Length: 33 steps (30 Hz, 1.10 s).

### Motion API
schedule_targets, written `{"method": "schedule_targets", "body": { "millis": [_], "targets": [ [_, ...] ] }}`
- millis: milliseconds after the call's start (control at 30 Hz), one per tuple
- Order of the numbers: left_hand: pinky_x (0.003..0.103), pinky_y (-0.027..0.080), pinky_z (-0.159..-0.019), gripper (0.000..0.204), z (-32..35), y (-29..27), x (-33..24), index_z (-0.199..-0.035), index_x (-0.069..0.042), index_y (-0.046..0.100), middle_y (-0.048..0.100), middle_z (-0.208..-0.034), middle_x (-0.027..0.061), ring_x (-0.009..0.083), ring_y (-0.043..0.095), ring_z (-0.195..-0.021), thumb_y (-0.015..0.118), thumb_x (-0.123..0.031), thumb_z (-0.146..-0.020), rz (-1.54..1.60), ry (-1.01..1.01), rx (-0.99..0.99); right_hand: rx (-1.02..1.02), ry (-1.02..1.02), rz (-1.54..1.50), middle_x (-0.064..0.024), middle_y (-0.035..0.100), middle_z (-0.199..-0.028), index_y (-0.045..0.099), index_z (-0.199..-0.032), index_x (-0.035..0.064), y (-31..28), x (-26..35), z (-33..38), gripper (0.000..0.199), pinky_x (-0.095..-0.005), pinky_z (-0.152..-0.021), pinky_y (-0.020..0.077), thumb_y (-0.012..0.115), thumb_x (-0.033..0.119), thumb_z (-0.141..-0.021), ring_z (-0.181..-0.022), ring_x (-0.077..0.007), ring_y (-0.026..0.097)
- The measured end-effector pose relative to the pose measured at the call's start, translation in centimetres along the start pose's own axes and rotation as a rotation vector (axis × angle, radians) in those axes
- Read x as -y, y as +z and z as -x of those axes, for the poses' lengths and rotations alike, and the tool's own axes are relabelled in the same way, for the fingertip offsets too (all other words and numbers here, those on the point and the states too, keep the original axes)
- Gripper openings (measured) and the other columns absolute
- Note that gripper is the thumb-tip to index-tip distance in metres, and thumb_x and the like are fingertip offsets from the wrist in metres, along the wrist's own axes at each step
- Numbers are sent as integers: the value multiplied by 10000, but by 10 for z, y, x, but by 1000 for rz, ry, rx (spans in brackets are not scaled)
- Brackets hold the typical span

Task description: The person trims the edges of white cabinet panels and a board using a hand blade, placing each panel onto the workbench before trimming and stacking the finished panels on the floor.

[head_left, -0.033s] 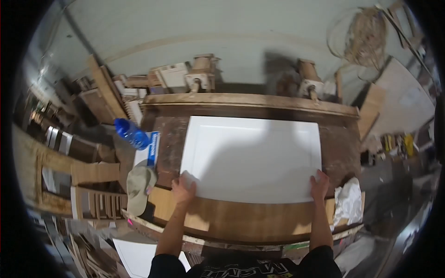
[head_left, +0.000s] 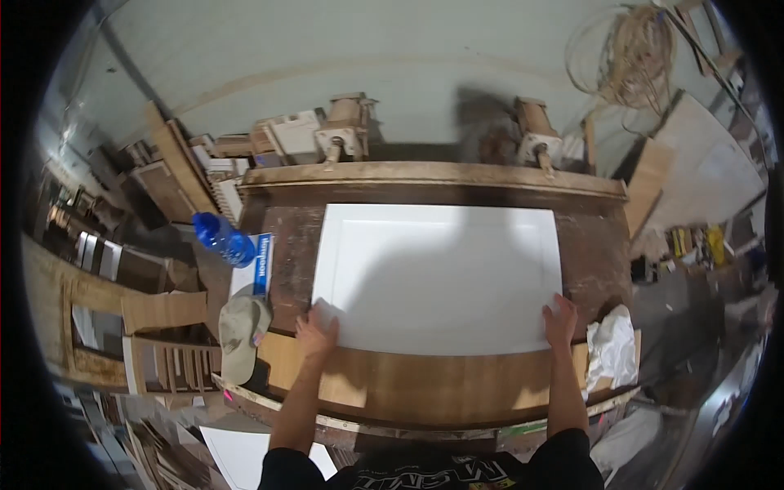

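Note:
A large white rectangular panel (head_left: 437, 278) lies flat on a brown wooden workbench (head_left: 425, 384). My left hand (head_left: 317, 333) grips the panel's near left corner, fingers over its edge. My right hand (head_left: 560, 320) holds the near right corner the same way. Both forearms reach in from the lower edge. A shadow falls across the middle of the panel.
A blue water bottle (head_left: 224, 238), a flat blue and white box (head_left: 261, 263) and a beige cap (head_left: 242, 327) sit left of the panel. A crumpled white cloth (head_left: 611, 343) lies at the right. Two wooden vises (head_left: 347, 131) stand behind the bench, with stacked wooden frames (head_left: 163, 359) at the left.

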<state>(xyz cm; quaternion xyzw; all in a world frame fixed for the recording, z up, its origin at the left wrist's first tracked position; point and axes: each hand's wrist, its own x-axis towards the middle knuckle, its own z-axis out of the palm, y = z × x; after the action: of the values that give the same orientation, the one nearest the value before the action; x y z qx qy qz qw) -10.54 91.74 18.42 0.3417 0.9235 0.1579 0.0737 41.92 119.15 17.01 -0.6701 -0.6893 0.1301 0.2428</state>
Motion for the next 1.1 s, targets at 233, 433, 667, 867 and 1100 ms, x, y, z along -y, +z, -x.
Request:
{"method": "schedule_targets", "body": {
  "millis": [233,433,667,867,1100],
  "targets": [
    [574,355,-1057,641,-95,28,-18,-1415,-221,492,436,-1362,348,517,422,-1252,643,-470,-844,74,121,-40,50,-5,-11,-168,607,-1176,571,-1312,90,-1,11,-56,597,-444,-978,438,766,265,-776,-1152,-357,527],
    [522,401,-955,582,-89,34,-50,-1404,-174,523,531,-1146,187,398,491,-1096,603,-443,-894,-45,161,-209,-182,27,-8,-110,613,-1145,656,-1220,173,9,46,-40,458,-421,-957,456,770,260,-785,-1091,-325,555],
    [488,347,-1015,530,-78,28,-70,-1408,-172,523,502,-1166,148,346,461,-1122,585,-386,-927,-78,77,-216,-268,-33,8,-105,622,-1113,685,-1161,162,11,49,-38,395,-413,-915,467,763,223,-779,-1054,-322,561],
    [494,349,-1021,520,-79,27,-65,-1414,-155,515,502,-1170,163,360,457,-1121,587,-338,-932,-40,110,-210,-288,-38,-1,-105,632,-1088,690,-1148,159,14,50,-40,386,-413,-916,472,764,237,-778,-1049,-320,571],
    [499,354,-1020,511,-79,28,-67,-1417,-140,501,501,-1181,189,371,460,-1125,577,-306,-940,-56,125,-195,-261,0,-19,-71,628,-1141,692,-1139,164,17,41,-40,374,-410,-957,456,766,246,-782,-1095,-293,563]
  ]
}}
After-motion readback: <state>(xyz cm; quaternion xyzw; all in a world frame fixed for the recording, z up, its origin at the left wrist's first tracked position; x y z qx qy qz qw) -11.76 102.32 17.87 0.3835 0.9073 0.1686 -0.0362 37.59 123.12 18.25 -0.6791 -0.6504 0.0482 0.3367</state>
